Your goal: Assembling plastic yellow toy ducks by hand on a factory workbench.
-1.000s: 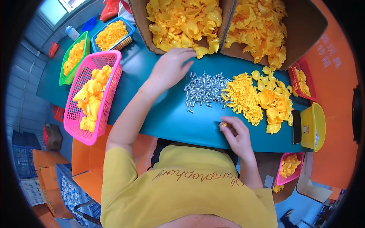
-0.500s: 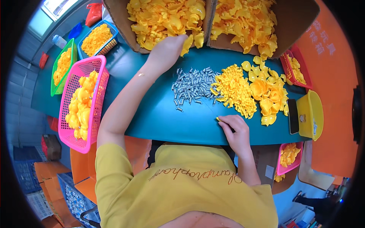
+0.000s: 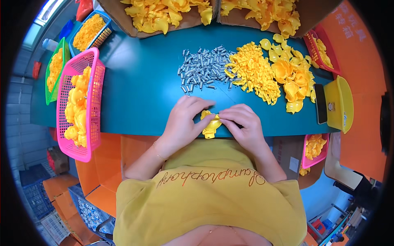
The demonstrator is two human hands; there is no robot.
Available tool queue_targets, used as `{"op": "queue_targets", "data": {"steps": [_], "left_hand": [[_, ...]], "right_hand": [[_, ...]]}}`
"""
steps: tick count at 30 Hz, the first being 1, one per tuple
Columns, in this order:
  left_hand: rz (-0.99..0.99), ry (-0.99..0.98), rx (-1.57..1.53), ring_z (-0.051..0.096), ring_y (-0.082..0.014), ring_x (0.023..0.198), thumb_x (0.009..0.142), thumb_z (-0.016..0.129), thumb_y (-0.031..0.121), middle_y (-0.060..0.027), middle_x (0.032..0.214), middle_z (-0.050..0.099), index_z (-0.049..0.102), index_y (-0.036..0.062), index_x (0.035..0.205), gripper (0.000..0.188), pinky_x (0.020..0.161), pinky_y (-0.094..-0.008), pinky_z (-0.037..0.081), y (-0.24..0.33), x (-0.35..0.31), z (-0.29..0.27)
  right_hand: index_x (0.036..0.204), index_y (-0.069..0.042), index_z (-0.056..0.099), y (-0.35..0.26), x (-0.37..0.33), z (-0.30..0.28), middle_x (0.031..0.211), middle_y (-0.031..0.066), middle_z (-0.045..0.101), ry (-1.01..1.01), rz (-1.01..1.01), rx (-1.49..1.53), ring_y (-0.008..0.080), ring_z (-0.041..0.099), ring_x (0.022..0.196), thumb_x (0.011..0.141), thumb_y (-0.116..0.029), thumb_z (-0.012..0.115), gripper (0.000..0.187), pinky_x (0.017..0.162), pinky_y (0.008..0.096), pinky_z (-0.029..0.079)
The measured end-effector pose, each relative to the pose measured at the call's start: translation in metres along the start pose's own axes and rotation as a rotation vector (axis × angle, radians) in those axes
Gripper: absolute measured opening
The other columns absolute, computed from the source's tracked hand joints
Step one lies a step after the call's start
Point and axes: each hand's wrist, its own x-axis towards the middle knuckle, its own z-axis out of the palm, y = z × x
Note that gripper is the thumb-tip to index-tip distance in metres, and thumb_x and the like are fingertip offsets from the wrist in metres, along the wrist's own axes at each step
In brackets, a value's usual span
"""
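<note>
Near the front edge of the table, my left hand (image 3: 185,119) grips a yellow plastic shell (image 3: 210,128) between thumb and fingers. The shell is hollow and lies with its tabbed end toward me. My right hand (image 3: 243,122) meets it from the other side, its fingertips pinched at the shell's upper right edge on a small yellow plastic piece, mostly hidden by the fingers. Beyond my hands lie a heap of small silver metal cylinders (image 3: 205,67), a pile of small yellow plastic pieces (image 3: 254,71) and a pile of yellow shells (image 3: 289,76).
Two cardboard compartments of yellow shells (image 3: 164,16) stand at the far edge. On the left are a pink basket (image 3: 96,102) of yellow parts, a green basket (image 3: 48,92) and a blue basket (image 3: 107,33). At right are a red basket (image 3: 310,45), a phone (image 3: 320,104) and a yellow bin (image 3: 347,106).
My left hand has come back from the cardboard box with a yellow shell to the table's front edge. My right hand has moved slightly left and now touches the shell.
</note>
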Motion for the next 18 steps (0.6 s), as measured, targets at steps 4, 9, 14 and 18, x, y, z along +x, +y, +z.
{"op": "queue_targets", "data": {"steps": [4,9,14,18], "left_hand": [[0.005,0.060,-0.034,0.063,-0.0264,0.100,0.078,0.090,0.024,-0.0088,0.118,0.072,0.071,0.0073,0.127,0.055,0.090,-0.0385,0.050,0.003,-0.015,-0.008],[0.020,-0.012,0.056,0.063,-0.0281,0.105,0.065,0.098,0.041,-0.0086,0.128,0.071,0.069,0.0075,0.129,0.078,0.094,-0.0420,0.048,0.005,-0.026,-0.007],[0.015,0.001,0.059,0.063,-0.0263,0.102,0.064,0.099,0.041,-0.0070,0.125,0.071,0.070,0.0085,0.128,0.078,0.092,-0.0393,0.048,0.003,-0.026,-0.005],[0.021,0.016,0.063,0.063,-0.0263,0.102,0.059,0.101,0.040,-0.0076,0.124,0.072,0.070,0.0086,0.131,0.084,0.093,-0.0390,0.047,0.001,-0.025,-0.004]], "right_hand": [[0.098,-0.004,0.079,0.000,-0.001,0.003,0.099,0.0069,0.079,-0.003,-0.009,-0.114,0.0257,0.069,0.091,0.084,-0.001,0.080,0.015,0.083,0.0362,0.055],[0.098,-0.005,0.079,-0.001,0.004,0.001,0.099,0.0072,0.079,-0.039,0.041,-0.083,0.0254,0.069,0.089,0.085,-0.002,0.080,0.013,0.082,0.0358,0.054],[0.098,-0.004,0.080,-0.002,0.009,0.006,0.099,0.0089,0.078,0.019,0.071,-0.012,0.0262,0.070,0.089,0.086,-0.004,0.080,0.012,0.082,0.0360,0.054],[0.097,-0.004,0.080,-0.007,0.012,0.009,0.097,0.0102,0.077,-0.009,0.089,-0.069,0.0266,0.071,0.089,0.087,-0.004,0.080,0.011,0.082,0.0366,0.054]]}}
